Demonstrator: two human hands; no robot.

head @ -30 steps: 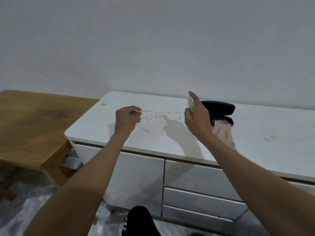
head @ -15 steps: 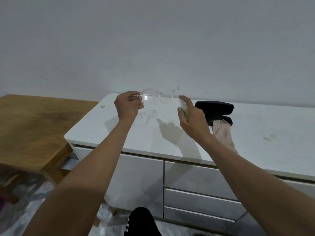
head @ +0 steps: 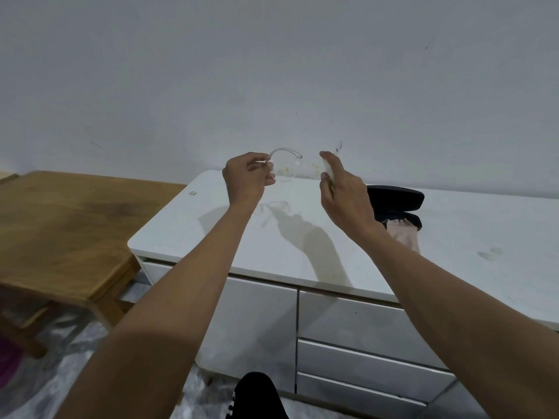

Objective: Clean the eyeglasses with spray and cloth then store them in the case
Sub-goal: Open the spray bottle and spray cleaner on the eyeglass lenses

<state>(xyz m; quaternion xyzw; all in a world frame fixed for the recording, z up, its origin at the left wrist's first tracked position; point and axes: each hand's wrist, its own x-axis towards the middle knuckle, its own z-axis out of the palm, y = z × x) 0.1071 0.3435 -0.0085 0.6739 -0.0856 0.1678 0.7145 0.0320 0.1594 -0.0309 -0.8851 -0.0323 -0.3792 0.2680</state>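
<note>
L hand (head: 246,180) is up in the air w/ its fingers (head: 262,170) curled tight, pinching one end of the glasses (head: 286,167). The glasses are clear & hard to see vs. the pale wall; one lens and a bent arm show, the far side fades out near the R hand. They hang above the back edge of the white worktop (head: 302,243), not touching it. Their thin shadow lies on the top just below.

R hand (head: 344,195) is just beside them, a small gap between. Its pointer finger sticks up & its thumb and other fingers curl round a small pale spray bottle (head: 328,170). Most of the bottle is hidden by the hand, so can't tell its shape.

Behind the R wrist a black case (head: 396,198) lies open on the worktop, partly hidden. A pink cloth (head: 403,234) lies under it, hanging to the front edge.

Lots of bare top to the L and R of the hands. Front edge is near the elbows. A wooden table (head: 66,231) sits low on the L, close to the worktop's corner. Drawers are below.
</note>
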